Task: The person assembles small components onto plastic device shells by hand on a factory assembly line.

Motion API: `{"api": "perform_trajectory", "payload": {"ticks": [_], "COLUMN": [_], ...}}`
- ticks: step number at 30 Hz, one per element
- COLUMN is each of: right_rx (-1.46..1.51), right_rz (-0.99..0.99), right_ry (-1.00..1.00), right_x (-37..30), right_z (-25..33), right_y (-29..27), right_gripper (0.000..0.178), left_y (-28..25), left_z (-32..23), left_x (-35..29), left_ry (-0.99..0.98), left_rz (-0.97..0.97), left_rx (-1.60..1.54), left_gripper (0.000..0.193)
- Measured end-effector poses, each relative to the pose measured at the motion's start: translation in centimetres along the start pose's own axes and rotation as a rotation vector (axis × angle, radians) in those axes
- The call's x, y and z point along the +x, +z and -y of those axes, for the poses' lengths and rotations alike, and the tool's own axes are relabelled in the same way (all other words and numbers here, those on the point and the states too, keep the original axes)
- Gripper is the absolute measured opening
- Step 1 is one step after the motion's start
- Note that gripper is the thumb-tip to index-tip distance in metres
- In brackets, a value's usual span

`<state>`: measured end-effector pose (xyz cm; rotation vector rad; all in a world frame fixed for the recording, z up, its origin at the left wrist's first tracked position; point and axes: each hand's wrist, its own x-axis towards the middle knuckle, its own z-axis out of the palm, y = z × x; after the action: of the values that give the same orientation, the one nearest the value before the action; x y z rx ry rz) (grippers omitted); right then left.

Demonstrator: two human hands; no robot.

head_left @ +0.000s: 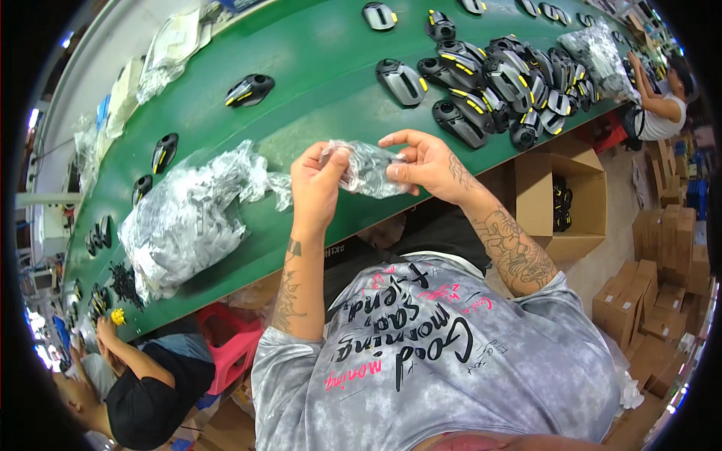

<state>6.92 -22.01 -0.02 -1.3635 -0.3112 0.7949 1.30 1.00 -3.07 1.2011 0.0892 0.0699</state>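
A crumpled clear plastic bag [368, 170] is held up between my two hands, just above the near edge of the green table. My left hand [316, 174] pinches its left end, thumb on top. With thumb and fingers my right hand [425, 167] grips the other end, the index finger raised. What is inside the bag, if anything, I cannot make out. To the left of my left hand lies a large heap of clear plastic bags [188, 222], with a loose end trailing toward my wrist. Beyond my right hand are many black-and-grey plastic housings [461, 124] with yellow strips, piled together.
The long green table [316, 83] runs across the view. A single housing [250, 90] lies beyond my left hand. An open cardboard box [534, 197] stands below the table at right, near stacked cartons [624, 297]. Co-workers sit at both sides, one by a pink stool [229, 342].
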Motion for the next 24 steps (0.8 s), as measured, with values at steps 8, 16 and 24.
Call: {"api": "perform_trajectory", "payload": {"ticks": [8,16,24], "right_rx": [-0.421,-1.000,-0.951], "right_rz": [-0.390,-0.205,-0.005], "right_ry": [-0.151,-0.410,0.044], "right_x": [1.2,1.4,4.6], "right_z": [-2.6,3.0,-0.9], "right_y": [-3.5,1.9,0.5], "right_gripper": [0.028,0.021,0.029], "left_y": [2.4,4.3,5.2], "left_z": [-0.1,-1.6,-1.5], "left_x": [0.2,-0.8,-1.0], "left_ry": [-0.065,0.105,0.124], "left_rz": [-0.238,-0.175,0.076], "left_rx": [0.052,0.547,0.727], "left_gripper": [0.037,0.017,0.041]}}
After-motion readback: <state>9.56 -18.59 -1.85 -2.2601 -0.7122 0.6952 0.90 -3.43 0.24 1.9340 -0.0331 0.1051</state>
